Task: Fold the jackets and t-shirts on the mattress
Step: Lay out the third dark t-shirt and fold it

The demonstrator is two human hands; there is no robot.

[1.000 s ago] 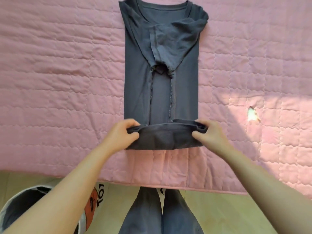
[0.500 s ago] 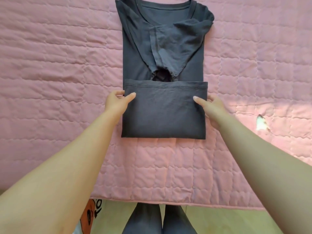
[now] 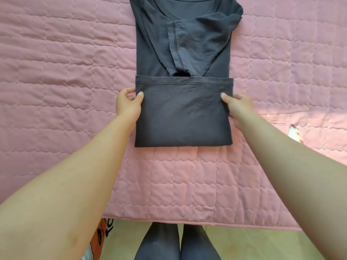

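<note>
- Since a second ago the hem of the t-shirt (image 3: 183, 117) has come up from the near end. It now lies flat across the shirt's middle, a tidy dark-grey rectangle below the folded-in sleeves.
- The shirt sits at top centre of the frame on the mattress (image 3: 56, 91), its neckline at the top edge.
- The left hand (image 3: 129, 105) pinches the folded panel's left side, thumb on top and fingers curled at the edge.
- The right hand (image 3: 237, 105) grips the right side the same way.
- The cloth is soft, matte jersey with a stitched hem. The mattress cover is pink, quilted in puffy rectangles, with a bright patch of light (image 3: 294, 132) at the right.
- At bottom centre stand the person's legs (image 3: 178, 243) in dark leggings on a pale floor (image 3: 253, 244). A printed orange-and-white object (image 3: 104, 229) is cut off at lower left.
</note>
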